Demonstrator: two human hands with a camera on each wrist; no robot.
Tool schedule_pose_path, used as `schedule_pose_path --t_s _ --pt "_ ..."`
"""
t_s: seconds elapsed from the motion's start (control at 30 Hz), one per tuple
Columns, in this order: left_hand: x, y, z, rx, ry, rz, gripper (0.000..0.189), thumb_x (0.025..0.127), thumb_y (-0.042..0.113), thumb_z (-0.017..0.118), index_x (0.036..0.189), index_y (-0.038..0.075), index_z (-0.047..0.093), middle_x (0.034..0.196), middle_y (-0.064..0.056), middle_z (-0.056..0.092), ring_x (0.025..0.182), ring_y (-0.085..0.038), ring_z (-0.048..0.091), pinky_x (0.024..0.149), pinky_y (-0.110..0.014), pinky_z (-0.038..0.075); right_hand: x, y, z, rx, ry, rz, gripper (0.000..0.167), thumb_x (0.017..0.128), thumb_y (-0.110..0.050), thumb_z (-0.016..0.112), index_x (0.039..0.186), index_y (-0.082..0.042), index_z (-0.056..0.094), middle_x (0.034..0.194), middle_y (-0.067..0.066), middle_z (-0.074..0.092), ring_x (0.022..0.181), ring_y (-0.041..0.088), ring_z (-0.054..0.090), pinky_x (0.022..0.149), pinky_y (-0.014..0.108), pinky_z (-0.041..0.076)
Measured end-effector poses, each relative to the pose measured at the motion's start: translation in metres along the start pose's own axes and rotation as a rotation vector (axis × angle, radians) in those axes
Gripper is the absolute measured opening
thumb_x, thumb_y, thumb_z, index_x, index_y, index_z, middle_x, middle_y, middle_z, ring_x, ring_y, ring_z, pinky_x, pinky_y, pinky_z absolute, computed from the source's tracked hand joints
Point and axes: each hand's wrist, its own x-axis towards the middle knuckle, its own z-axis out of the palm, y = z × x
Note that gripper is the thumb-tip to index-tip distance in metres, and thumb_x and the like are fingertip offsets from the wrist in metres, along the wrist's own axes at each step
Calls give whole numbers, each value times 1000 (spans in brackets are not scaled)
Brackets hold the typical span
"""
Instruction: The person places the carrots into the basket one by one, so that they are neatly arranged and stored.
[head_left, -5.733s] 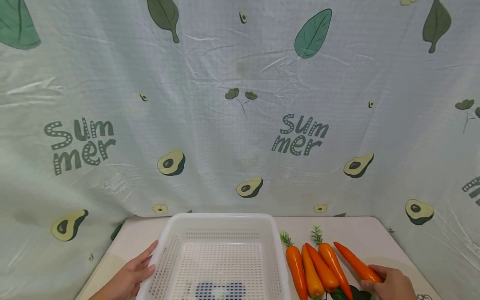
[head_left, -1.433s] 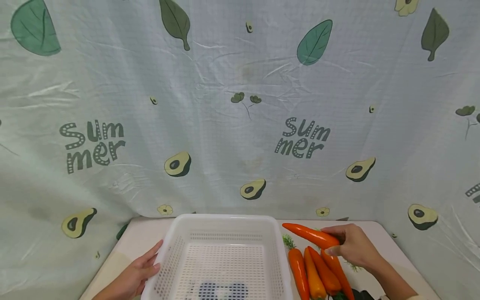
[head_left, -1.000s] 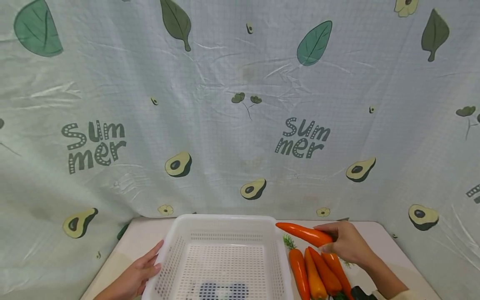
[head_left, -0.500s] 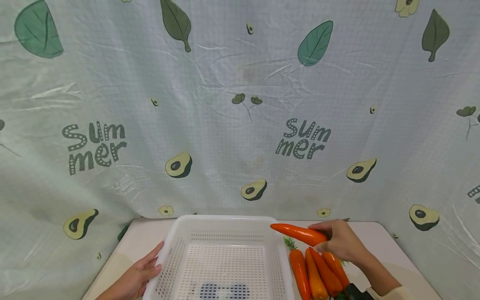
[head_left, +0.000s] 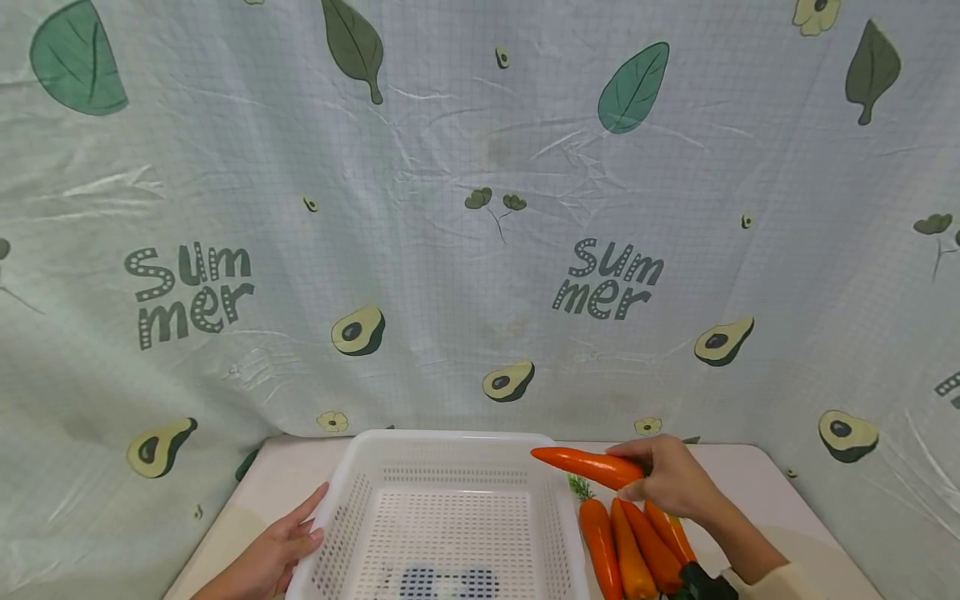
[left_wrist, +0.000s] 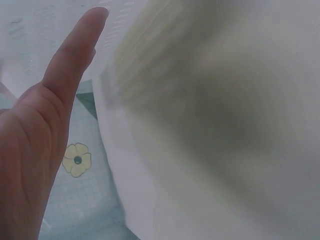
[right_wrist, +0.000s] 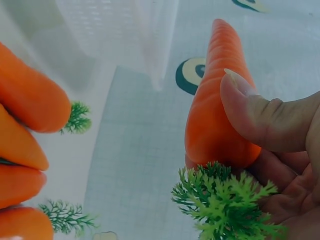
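Observation:
My right hand [head_left: 667, 479] grips an orange carrot [head_left: 585, 467] near its thick end, thumb on one side. Its pointed tip reaches left over the right rim of a white perforated plastic basket [head_left: 453, 435]. In the right wrist view, green leaves [right_wrist: 225, 197] stick out of the carrot's thick end, below the thumb. My left hand [head_left: 273, 546] rests against the basket's left side with its fingers extended. One straight digit [left_wrist: 75, 55] lies by the basket wall in the left wrist view. Blue printing shows at the bottom of the basket.
Several more carrots [head_left: 596, 542] lie side by side on the pale table [head_left: 750, 492], right of the basket. A dark object [head_left: 705, 583] sits by my right sleeve. Behind the table hangs a curtain [head_left: 450, 275] printed with leaves and avocados.
Earlier, my right hand held the carrot low at the table's right side. It has raised the carrot and carried it left to the basket's right rim. My left hand stays at the basket.

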Motion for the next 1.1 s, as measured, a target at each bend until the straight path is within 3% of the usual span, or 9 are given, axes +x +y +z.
schedule_pose_path --t_s 0.47,1.1 --pt "0 0 -1 -21 -7 7 81 112 20 48 164 12 -15 167 -31 27 124 -20 61 105 -57 54 9 -7 8 34 -42 -98 44 74 3 87 117 -3 78 102 6 79 84 19 65 76 32 58" --pt "-2 -1 -1 -40 -35 14 83 112 21 48 163 12 -17 166 -30 30 126 -20 62 106 -57 54 19 -19 21 39 -49 -73 44 75 2 88 117 -4 79 102 6 79 81 18 63 75 32 58"
